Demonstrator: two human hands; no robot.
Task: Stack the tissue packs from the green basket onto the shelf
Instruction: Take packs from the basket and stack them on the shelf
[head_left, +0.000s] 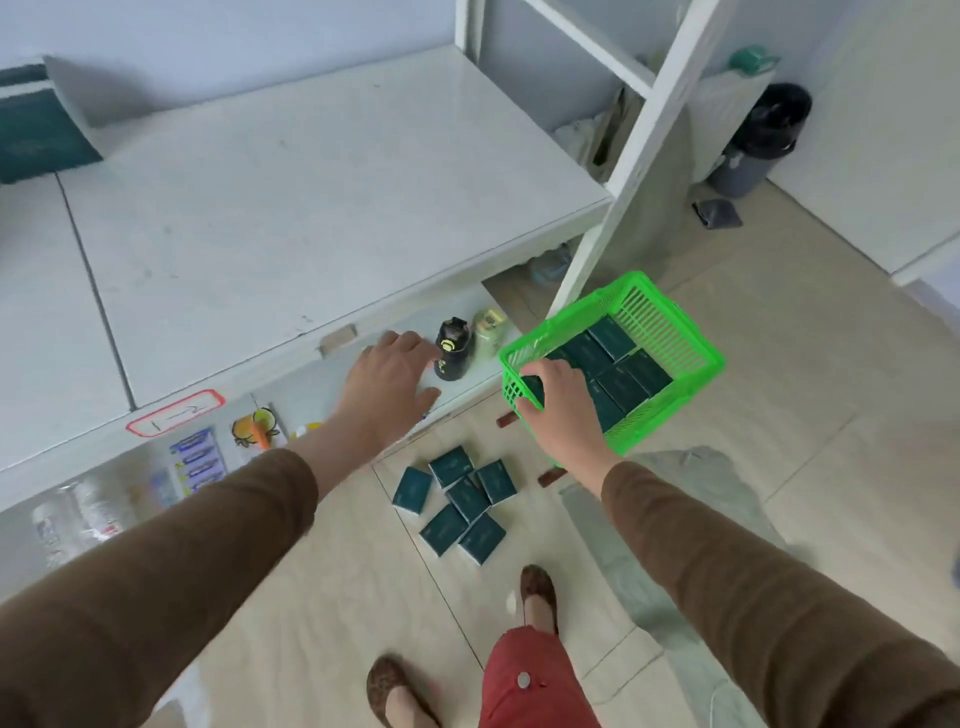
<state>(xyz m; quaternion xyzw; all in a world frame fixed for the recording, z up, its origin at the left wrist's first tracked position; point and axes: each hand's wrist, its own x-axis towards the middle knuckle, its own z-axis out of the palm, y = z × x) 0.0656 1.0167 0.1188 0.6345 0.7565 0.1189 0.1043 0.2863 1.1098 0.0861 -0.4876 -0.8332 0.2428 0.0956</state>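
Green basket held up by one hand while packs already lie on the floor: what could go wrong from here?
1. The right hand alone grips the green basket at its near rim; it could tilt and spill its tissue packs.
2. The left hand reaches close to the black bottle on the shelf and might knock it.
3. The loose packs near the feet could be stepped on.

Brown long sleeves (182, 561), red trousers (530, 680) — brown patterned slippers (540, 592).
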